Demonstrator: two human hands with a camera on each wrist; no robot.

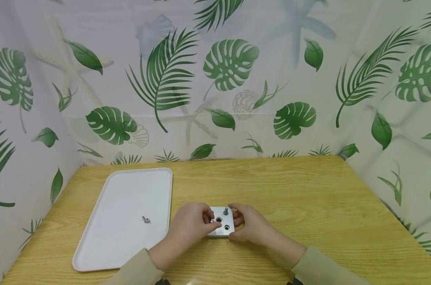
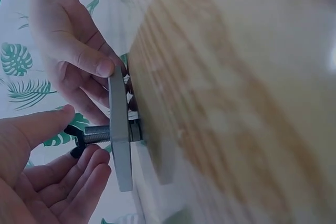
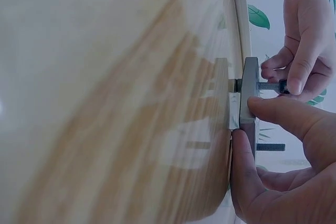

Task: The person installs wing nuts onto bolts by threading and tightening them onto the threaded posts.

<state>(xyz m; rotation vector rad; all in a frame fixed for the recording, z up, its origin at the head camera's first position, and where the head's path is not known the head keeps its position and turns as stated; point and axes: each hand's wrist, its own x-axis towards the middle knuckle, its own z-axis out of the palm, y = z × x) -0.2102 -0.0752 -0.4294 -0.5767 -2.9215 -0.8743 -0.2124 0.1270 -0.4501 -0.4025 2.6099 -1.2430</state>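
Observation:
A square metal plate (image 1: 220,231) with several holes is held slightly above the table. Threaded bolts (image 3: 271,147) stick out of its upper face. My right hand (image 1: 250,222) grips the plate's right edge between thumb and fingers. At the plate's left side, my left hand (image 1: 192,222) pinches a dark wing nut (image 2: 80,141) between thumb and fingers, at the end of one bolt. In the head view the left fingers mostly hide that nut. Bolt heads or nuts (image 2: 135,129) show under the plate.
Left of the hands lies a white tray (image 1: 115,237) with a raised rim. On it is a small metal piece (image 1: 146,219) that looks like a wing nut. The wooden table (image 1: 290,190) ends at a leaf-patterned cloth (image 1: 222,130) behind and at the sides.

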